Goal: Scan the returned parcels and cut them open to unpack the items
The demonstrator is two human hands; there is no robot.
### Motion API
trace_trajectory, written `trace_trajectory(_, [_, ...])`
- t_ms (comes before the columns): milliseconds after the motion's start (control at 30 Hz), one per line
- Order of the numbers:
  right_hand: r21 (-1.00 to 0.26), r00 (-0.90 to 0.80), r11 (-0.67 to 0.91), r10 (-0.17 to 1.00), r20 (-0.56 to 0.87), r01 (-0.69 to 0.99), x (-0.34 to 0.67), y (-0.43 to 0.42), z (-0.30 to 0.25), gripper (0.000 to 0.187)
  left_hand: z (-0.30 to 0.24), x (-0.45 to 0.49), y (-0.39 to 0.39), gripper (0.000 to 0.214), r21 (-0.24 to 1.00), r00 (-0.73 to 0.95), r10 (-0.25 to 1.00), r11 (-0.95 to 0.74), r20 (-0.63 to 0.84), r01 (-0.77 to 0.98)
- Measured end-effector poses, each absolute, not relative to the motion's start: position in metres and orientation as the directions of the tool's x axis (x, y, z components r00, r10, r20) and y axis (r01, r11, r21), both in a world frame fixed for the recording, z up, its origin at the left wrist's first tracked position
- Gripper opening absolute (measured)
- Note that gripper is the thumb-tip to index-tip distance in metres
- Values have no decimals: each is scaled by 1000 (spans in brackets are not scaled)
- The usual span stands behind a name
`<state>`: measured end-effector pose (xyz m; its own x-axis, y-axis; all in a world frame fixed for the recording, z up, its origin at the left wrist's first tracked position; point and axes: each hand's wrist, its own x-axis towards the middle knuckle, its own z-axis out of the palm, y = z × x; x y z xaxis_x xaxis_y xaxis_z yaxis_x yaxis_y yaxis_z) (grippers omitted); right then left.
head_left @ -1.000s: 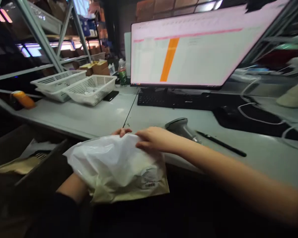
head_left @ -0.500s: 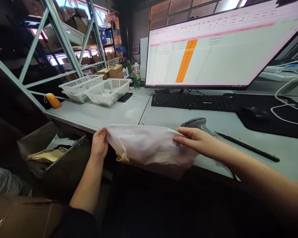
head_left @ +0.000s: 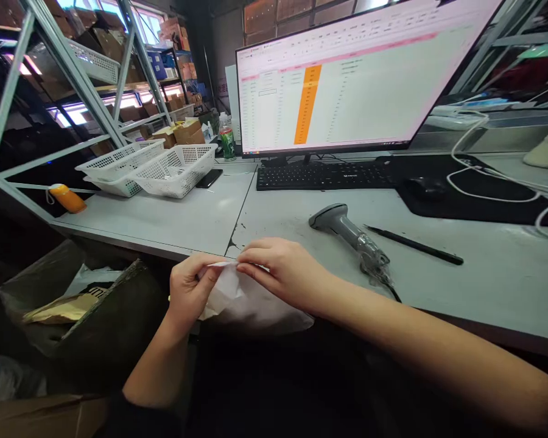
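Observation:
A white plastic mailer bag (head_left: 251, 304) hangs at the near edge of the grey desk (head_left: 187, 213). My left hand (head_left: 189, 292) pinches its top edge from the left. My right hand (head_left: 285, 271) grips the same edge from the right, fingers curled, and both hands meet close together over the bag's mouth. Most of the bag is folded below my hands and partly hidden by them. A grey handheld barcode scanner (head_left: 347, 231) lies on the desk just right of my right hand, with a black pen (head_left: 413, 244) beyond it.
A large monitor (head_left: 347, 79) and black keyboard (head_left: 324, 175) stand at the back. Two white mesh baskets (head_left: 164, 164) sit at the left, near a green bottle (head_left: 227, 137) and an orange object (head_left: 66, 198). A lined bin (head_left: 73, 304) stands below left.
My hands, spread wide along the bag's top edge half a second ago, have come together at its middle, bunching the bag. The view shifted slightly.

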<state>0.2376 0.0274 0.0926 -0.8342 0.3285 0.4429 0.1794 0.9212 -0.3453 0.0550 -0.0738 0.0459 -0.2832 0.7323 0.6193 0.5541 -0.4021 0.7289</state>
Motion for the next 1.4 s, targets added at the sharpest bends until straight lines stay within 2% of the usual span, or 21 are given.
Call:
trace_trajectory(100, [-312,-854,933,304,422,178,242,28,88,24,47,46,-75,22,725,-313,712,-391,628,566])
trace_trajectory(267, [-219,-890,943,314,331,251,274,27,73,27,54,15,-74,30,774,-646,442,-474,622,420])
trace_trajectory(367, [-201,-871,929,363,332,310,303,28,60,31,61,-1,-73,36,734,-714,327,-564,619,378])
trace_trajectory(467, [-189,-846,915,403,349,357,328,29,52,33,64,-7,-71,41,710,-744,279,-611,608,351])
trace_trajectory(700, [-102,-825,845,534,186,524,348,29,46,22,65,12,-68,39,759,-788,307,-585,533,286])
trace_trajectory(767, [-134,-792,828,561,241,545,346,25,45,16,63,19,-67,36,776,-812,293,-565,505,279])
trace_trajectory(800, [-169,-771,829,558,307,533,343,22,44,19,62,24,-66,35,787,-819,301,-557,489,265])
trace_trajectory(867, [-236,-729,861,508,459,451,333,15,43,32,55,33,-63,35,816,-810,363,-533,460,224])
trace_trajectory(967, [-233,-699,917,398,594,324,313,6,39,38,44,46,-58,36,858,-771,475,-482,424,175])
trace_trajectory(1133, [-219,-650,925,375,661,311,291,7,29,37,33,49,-54,37,892,-731,557,-423,395,159])
trace_trajectory(1300, [-86,-603,927,306,737,365,291,8,23,35,30,44,-51,37,885,-755,531,-444,384,137])
trace_trajectory(1333, [-107,-604,918,335,723,381,291,7,23,35,29,44,-51,36,886,-755,530,-441,385,142])
trace_trajectory(1400, [-232,-619,876,466,632,423,291,5,26,31,26,46,-52,35,893,-746,536,-415,394,173])
